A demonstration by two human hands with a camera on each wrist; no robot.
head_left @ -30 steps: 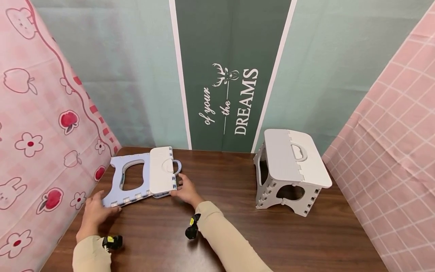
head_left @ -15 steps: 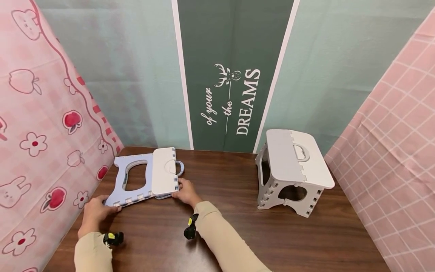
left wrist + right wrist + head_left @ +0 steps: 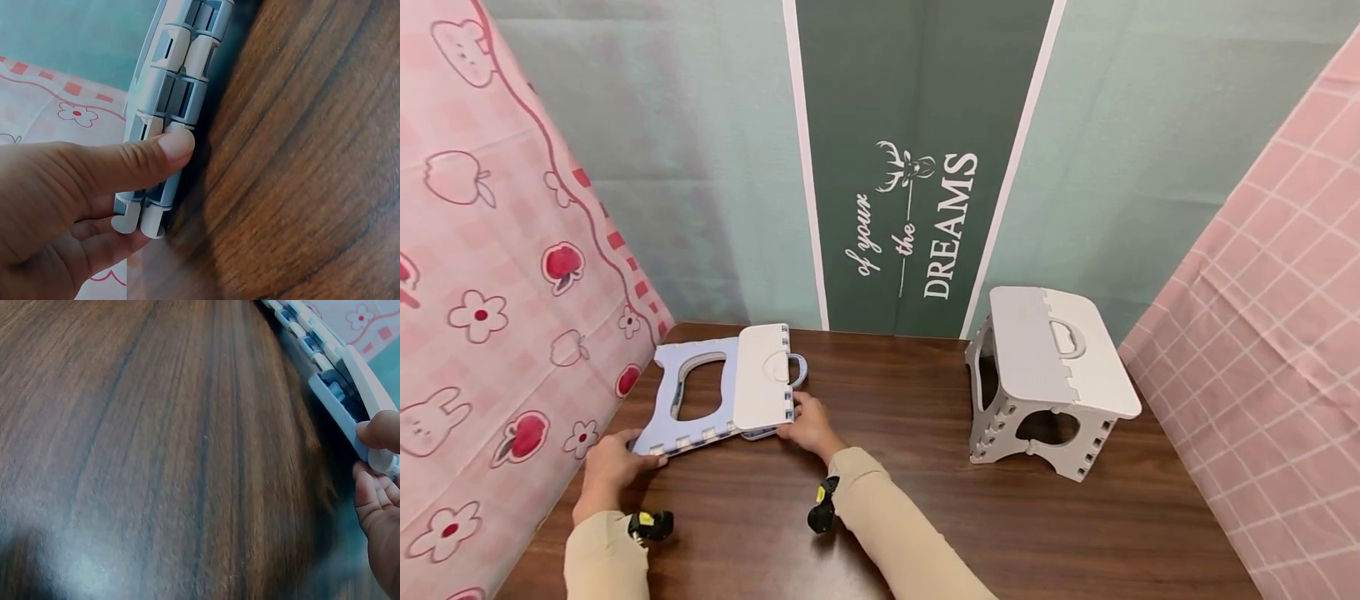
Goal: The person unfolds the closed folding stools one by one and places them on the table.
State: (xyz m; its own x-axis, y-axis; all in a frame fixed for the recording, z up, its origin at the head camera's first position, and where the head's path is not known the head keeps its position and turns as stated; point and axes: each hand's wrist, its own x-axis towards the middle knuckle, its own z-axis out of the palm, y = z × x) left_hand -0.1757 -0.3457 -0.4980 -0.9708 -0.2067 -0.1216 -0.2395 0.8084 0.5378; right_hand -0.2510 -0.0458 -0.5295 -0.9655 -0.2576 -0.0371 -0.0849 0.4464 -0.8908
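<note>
A light-blue and white folding step stool (image 3: 760, 379), folded flat, lies low over the table at the left in the head view. My left hand (image 3: 610, 468) grips its near left corner. In the left wrist view that hand's thumb (image 3: 178, 144) presses on the hinged side edge (image 3: 181, 94), with the fingers curled behind. At the near right corner, beside the blue carry handle (image 3: 799, 371), my right hand (image 3: 811, 423) holds the stool. The right wrist view has its thumb (image 3: 381, 430) and fingers pinching the stool's end (image 3: 340, 415). The underside is hidden.
A second step stool (image 3: 1030, 350), grey and white, stands unfolded at the right of the brown wooden table (image 3: 880, 400). Pink patterned cloth (image 3: 512, 317) hangs on the left, pink checked cloth (image 3: 1277, 292) on the right, and a green cloth (image 3: 917, 100) behind.
My right hand's fingers have drawn in onto the stool's near right corner, and my left hand has settled on the left one. The whole view has shifted slightly; the grey stool stays put.
</note>
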